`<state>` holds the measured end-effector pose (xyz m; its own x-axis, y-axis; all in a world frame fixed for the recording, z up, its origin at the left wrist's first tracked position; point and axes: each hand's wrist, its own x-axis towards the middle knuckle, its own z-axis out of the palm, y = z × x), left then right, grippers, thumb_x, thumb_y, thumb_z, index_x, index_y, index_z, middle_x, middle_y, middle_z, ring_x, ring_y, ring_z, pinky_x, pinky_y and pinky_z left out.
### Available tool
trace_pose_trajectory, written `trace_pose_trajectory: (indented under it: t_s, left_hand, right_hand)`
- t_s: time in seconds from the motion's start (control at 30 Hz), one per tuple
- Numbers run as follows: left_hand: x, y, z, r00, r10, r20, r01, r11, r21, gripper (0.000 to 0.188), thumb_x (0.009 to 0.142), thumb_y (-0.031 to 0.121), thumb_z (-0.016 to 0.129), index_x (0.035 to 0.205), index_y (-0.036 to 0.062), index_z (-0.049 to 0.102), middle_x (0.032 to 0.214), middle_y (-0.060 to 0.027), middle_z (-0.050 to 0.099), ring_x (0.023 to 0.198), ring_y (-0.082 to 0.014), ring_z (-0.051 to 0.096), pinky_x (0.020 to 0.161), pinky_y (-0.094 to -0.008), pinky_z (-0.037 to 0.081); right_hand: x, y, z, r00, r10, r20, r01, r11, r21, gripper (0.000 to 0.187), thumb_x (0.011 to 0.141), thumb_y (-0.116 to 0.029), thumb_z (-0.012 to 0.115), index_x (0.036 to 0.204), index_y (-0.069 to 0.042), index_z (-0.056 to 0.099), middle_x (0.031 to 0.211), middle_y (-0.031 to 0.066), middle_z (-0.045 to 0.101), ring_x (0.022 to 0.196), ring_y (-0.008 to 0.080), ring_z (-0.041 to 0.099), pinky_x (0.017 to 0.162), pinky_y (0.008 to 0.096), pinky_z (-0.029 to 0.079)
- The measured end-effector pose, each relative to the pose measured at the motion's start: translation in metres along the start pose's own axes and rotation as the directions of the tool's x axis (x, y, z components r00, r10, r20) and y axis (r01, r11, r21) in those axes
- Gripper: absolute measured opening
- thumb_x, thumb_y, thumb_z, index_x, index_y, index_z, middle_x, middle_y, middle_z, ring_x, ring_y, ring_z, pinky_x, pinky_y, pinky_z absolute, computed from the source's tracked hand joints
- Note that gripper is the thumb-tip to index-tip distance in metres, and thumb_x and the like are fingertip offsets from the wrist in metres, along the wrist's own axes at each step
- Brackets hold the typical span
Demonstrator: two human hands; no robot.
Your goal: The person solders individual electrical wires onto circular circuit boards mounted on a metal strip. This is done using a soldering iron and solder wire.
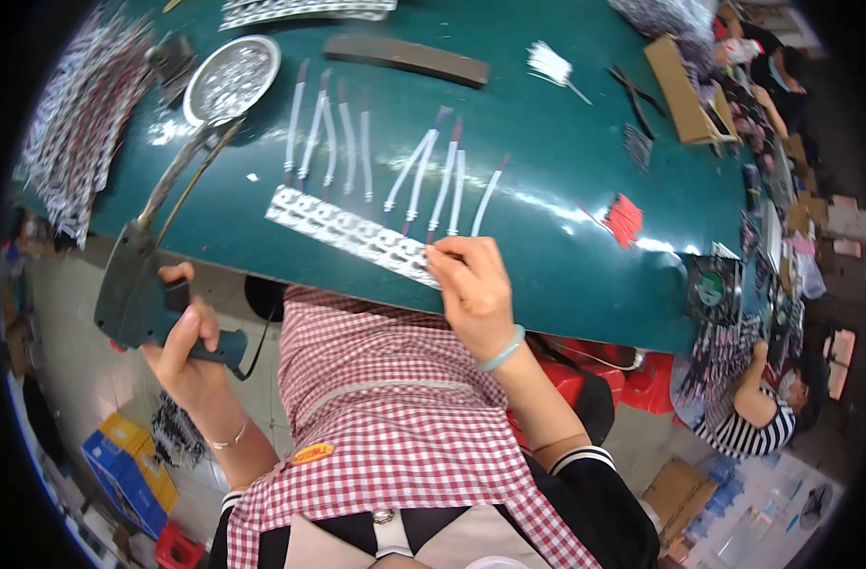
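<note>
While pinched by the right hand (475, 292) at the counter's near edge (594, 308), the strip (349, 234) is steadied — presumably. A tool (127, 289) is gripped by the left hand (188, 358).

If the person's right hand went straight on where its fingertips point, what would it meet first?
The long, flat, silver-white strip, probably at once: the right hand seems to touch its right end, though exact contact and depth are hard to judge.
</note>
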<state>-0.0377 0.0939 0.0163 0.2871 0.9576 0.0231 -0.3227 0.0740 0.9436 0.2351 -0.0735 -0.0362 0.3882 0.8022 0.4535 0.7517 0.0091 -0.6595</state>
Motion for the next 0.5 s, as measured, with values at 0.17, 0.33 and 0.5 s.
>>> trace_pose_trajectory:
  t_s: [0.17, 0.33, 0.5]
  left_hand:
    - [0.001, -0.008, 0.000, 0.999, 0.033, 0.027, -0.033, 0.999, 0.003, 0.051, 0.080, -0.006, 0.061, 0.129, -0.0074, 0.049, 0.123, -0.0225, 0.057, 0.063, -0.0105, 0.051, 0.054, -0.0191, 0.043]
    - [-0.002, -0.010, -0.003, 0.997, 0.069, 0.036, -0.070, 0.997, 0.028, 0.052, 0.080, -0.006, 0.062, 0.129, -0.0074, 0.048, 0.123, -0.0222, 0.056, 0.064, -0.0106, 0.052, 0.054, -0.0194, 0.043]
    - [-0.001, -0.016, 0.004, 0.997, -0.017, 0.075, 0.014, 0.999, 0.038, 0.050, 0.079, -0.005, 0.063, 0.127, -0.0081, 0.049, 0.122, -0.0217, 0.056, 0.063, -0.0100, 0.052, 0.053, -0.0207, 0.042]
  right_hand:
    - [0.002, -0.001, -0.020, 0.996, 0.076, -0.035, -0.075, 0.997, 0.031, 0.026, 0.079, 0.007, 0.070, 0.103, -0.004, 0.071, 0.099, 0.0104, 0.066, 0.089, 0.0264, 0.063, 0.072, 0.0344, 0.052]
    - [-0.011, 0.065, -0.107, 0.922, 0.135, -0.363, -0.320, 0.795, -0.516, 0.023, 0.084, 0.004, 0.066, 0.105, -0.006, 0.071, 0.102, 0.0124, 0.064, 0.095, 0.0296, 0.062, 0.082, 0.0379, 0.051]
    - [0.000, 0.122, -0.158, 0.968, 0.056, -0.244, -0.222, 0.644, -0.732, 0.018, 0.082, -0.002, 0.070, 0.099, -0.004, 0.071, 0.100, 0.0108, 0.064, 0.092, 0.0300, 0.059, 0.081, 0.0389, 0.050]
